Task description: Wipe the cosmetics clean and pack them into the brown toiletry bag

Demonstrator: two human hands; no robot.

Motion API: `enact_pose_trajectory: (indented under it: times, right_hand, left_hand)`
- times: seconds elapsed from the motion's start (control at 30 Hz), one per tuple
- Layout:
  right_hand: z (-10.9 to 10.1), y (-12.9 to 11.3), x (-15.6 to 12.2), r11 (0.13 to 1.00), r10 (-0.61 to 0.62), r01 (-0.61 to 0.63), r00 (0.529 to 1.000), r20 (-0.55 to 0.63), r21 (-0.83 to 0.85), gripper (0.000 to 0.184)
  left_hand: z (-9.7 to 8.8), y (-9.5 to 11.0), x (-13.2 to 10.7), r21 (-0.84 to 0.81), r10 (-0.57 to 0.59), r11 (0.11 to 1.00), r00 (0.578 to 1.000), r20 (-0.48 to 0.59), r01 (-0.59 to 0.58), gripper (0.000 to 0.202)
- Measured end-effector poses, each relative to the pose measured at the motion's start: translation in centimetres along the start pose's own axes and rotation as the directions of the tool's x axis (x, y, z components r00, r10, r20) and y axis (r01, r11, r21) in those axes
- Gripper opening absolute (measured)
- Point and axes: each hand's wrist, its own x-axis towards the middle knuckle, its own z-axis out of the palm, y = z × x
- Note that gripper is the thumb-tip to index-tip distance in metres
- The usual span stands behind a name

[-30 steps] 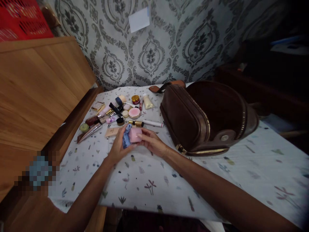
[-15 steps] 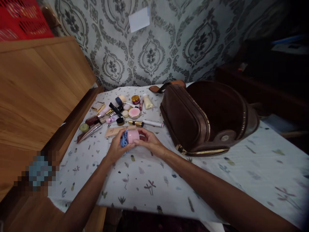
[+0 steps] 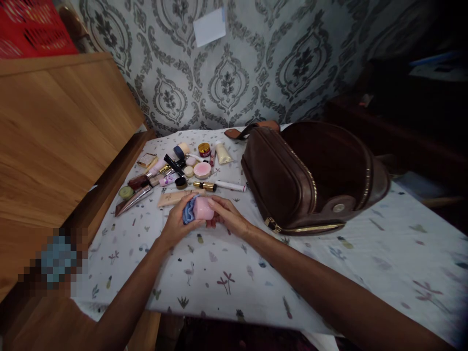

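Both my hands meet over the patterned tablecloth point(image 3: 226, 273), just in front of a spread of cosmetics. My right hand point(image 3: 228, 217) is closed round a small pink jar point(image 3: 203, 208). My left hand point(image 3: 175, 222) presses a crumpled blue cloth point(image 3: 187, 212) against the jar's left side. Directly behind the hands lie a beige flat tube point(image 3: 174, 197) and a white pencil-like stick point(image 3: 230, 185).
An open brown leather bag point(image 3: 310, 175) with a gold zip lies to the right. Several lipsticks, tubes and small pots point(image 3: 175, 168) are scattered at the back left. A wooden panel point(image 3: 54, 136) borders the table on the left. A patterned wall is behind.
The pink jar has turned in my right hand while the blue cloth stays pressed against it. Both hands remain in nearly the same place.
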Motion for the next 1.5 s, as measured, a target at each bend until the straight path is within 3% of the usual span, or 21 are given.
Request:
enact_pose_trajectory:
  times: [0.23,0.47,0.7,0.9,1.2,1.33,1.4,1.5]
  right_hand:
    - [0.1,-0.2,0.0,0.999,0.012,-0.014,0.998,0.054,0.046,0.057]
    - [0.0,-0.3,0.1,0.995,0.020,-0.026,0.998,0.067,0.098,0.054]
    - [0.0,-0.3,-0.1,0.990,-0.036,0.040,0.999,-0.028,0.138,0.052]
    - [0.4,-0.6,-0.2,0.994,-0.099,0.104,0.986,-0.133,0.033,0.067]
    - [-0.2,0.3,0.4,0.967,-0.201,0.171,0.968,-0.153,-0.187,0.065]
    - [-0.2,0.6,0.3,0.906,-0.288,0.218,0.945,-0.153,-0.363,0.064]
    - [-0.2,0.7,0.2,0.863,-0.335,0.249,0.933,-0.129,-0.440,0.062]
    - [-0.1,0.8,0.1,0.867,-0.327,0.272,0.943,-0.065,-0.417,0.062]
  left_hand:
    - [0.3,-0.1,-0.1,-0.058,-0.064,0.996,0.998,-0.005,0.064,0.069]
    - [0.4,0.3,-0.1,0.127,0.121,0.986,0.990,-0.071,-0.111,0.056]
    - [0.5,0.9,0.1,0.167,0.102,0.983,0.977,-0.189,-0.070,0.039]
    - [0.9,1.5,-0.1,0.178,0.053,0.984,0.967,-0.248,-0.008,0.030]
    - [0.9,1.9,-0.2,0.348,0.262,0.921,0.941,-0.216,-0.176,0.016]
    - [1.0,2.2,-0.3,0.368,0.350,0.892,0.917,-0.189,-0.265,0.016]
    - [1.1,2.2,-0.4,0.350,0.342,0.899,0.921,-0.184,-0.264,0.019]
    - [1.2,1.9,-0.3,0.293,0.245,0.938,0.951,-0.186,-0.185,0.035]
